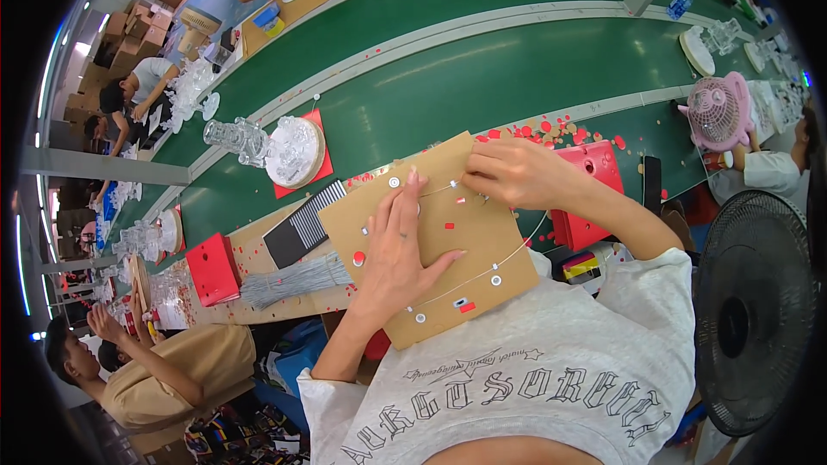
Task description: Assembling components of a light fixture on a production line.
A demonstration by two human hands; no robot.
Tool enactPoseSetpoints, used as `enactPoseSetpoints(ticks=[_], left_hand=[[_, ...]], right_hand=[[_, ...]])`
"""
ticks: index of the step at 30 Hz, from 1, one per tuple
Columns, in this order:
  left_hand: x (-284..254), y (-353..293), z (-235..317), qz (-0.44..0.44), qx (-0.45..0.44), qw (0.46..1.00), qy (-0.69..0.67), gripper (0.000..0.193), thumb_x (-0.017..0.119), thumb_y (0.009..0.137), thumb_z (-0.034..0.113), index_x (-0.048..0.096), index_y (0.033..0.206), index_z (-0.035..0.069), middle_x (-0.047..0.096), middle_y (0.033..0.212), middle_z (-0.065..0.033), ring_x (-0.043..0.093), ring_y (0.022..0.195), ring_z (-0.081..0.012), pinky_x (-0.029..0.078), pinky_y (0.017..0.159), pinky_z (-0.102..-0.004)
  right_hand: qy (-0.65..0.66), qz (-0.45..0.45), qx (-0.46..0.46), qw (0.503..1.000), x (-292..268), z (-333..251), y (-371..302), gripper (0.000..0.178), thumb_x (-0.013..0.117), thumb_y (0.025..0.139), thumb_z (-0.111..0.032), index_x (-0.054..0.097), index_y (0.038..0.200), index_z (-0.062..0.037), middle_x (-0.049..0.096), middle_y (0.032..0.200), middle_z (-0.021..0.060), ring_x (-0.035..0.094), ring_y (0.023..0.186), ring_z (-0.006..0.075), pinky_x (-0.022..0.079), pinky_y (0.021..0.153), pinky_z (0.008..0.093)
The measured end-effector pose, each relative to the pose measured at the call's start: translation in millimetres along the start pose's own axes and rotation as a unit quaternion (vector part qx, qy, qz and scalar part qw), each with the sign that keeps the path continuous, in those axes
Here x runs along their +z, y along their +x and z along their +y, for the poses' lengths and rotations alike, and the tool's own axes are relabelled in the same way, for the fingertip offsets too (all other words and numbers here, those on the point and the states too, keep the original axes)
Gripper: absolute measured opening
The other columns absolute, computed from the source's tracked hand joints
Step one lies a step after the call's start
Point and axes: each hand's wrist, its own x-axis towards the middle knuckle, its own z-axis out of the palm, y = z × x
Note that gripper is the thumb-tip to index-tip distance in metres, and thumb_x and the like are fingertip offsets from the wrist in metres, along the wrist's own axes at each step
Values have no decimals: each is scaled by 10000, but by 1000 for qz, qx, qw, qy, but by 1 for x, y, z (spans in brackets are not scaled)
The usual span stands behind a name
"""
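Note:
A tan cardboard panel (465, 245) lies tilted in front of me, its near edge against my shirt. My left hand (396, 245) rests flat on it, fingers stretched and thumb out to the side. At the panel's far right edge my right hand (508, 172) is closed in a pinch on a thin wire, whose end is hidden by the fingers. A small white piece (453, 183) sits on this wire beside the fingertips. Another thin wire (469, 280) crosses the near part of the panel. Small round white pieces (495, 281) and red pieces (450, 226) dot the cardboard.
Red panels (594, 181) stand to the right, with scattered red discs (544, 127) nearby. A bundle of grey wires (289, 282) and a black striped item (306, 226) lie left. Beyond is a clear plastic piece on a round base (295, 152). A black fan (754, 314) stands right; co-workers sit around.

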Motion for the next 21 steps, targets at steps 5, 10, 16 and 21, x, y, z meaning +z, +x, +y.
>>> enactPoseSetpoints(ticks=[5, 10, 16, 21], left_hand=[[-4, 26, -12, -3, 25, 999, 48, 612, 819, 760, 153, 505, 1267, 12, 559, 1221, -145, 519, 1105, -334, 401, 959, -420], [-2, 52, -12, -11, 72, 991, 112, 223, 755, 794, 73, 569, 895, 3, 518, 970, -118, 506, 913, -300, 395, 800, -424], [3, 55, -18, -9, 90, 991, 103, 177, 739, 792, 52, 573, 788, -7, 523, 923, -115, 507, 898, -295, 392, 792, -415], [-16, 42, -31, 47, 109, 988, 94, 141, 744, 765, 51, 614, 787, 0, 609, 1134, -125, 558, 1140, -326, 388, 946, -444]], right_hand=[[-18, -2, 21, 1000, 1, -9, -3, 197, 692, 730, -111, 686, 893, -1, 610, 963, 79, 638, 927, 220, 549, 807, 329], [17, 55, 78, 995, 2, -41, -4, 222, 690, 715, -112, 684, 894, 19, 618, 1037, 93, 632, 919, 225, 540, 758, 329], [4, 106, 125, 986, 23, -69, -18, 275, 661, 704, -94, 702, 944, 35, 653, 1019, 103, 651, 975, 228, 538, 795, 330], [23, 125, 145, 981, 22, -68, -19, 340, 698, 670, -18, 722, 1005, 32, 694, 1009, 95, 684, 934, 229, 563, 756, 347]])
